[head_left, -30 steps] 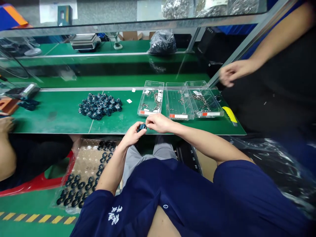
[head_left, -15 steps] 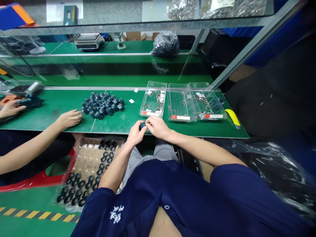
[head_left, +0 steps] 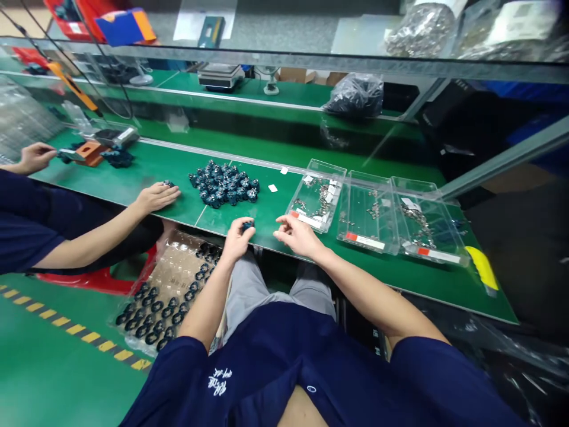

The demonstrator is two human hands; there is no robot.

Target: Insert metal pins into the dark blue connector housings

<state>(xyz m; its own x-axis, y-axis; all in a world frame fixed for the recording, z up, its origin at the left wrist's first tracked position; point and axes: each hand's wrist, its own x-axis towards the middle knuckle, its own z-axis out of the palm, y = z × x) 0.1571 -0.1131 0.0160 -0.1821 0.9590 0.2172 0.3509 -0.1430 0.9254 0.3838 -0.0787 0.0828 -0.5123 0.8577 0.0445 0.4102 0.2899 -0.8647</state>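
My left hand (head_left: 237, 240) is shut on a small dark blue component (head_left: 248, 226), pinched at the fingertips above the front edge of the green bench mat (head_left: 111, 169). My right hand (head_left: 297, 236) is open and holds nothing, a short way to the right of that component. Its fingers are close to a clear plastic tray (head_left: 316, 204) of small metal parts. Behind my hands lies a heap of dark blue components (head_left: 224, 185) on the mat.
Two more clear trays (head_left: 367, 213) of metal parts stand to the right, with a yellow utility knife (head_left: 482, 267) beyond them. A co-worker's hand (head_left: 155, 197) rests on the bench at left. A blister tray of black round parts (head_left: 166, 302) sits below the bench edge.
My right hand has let go of the blue component and moved right, while my left hand keeps it. The co-worker's arm has come in at left, and the view has turned.
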